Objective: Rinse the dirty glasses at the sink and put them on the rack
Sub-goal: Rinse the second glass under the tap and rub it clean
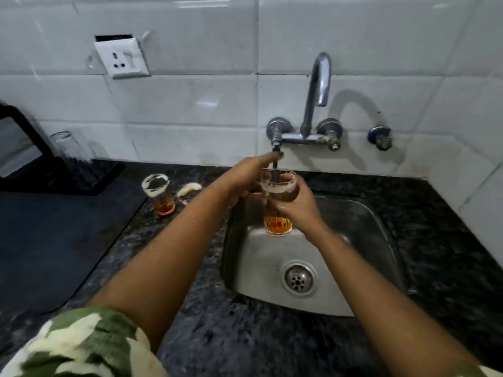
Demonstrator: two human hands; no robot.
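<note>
Right hand [295,205] clamps its grip round the amber-bottomed glass [278,202] above the steel sink [367,235]. Left hand [246,175] reaches to the tap valve [276,153], fingers pinching it.

A white socket plate [121,59], tilted loose, is fixed to the white tiled wall [190,99]. A blue-capped valve [379,137] is mounted low on that wall at the right. The dark speckled stone surface [449,227] is partly covered by a dark mat [54,240] at the left.
</note>
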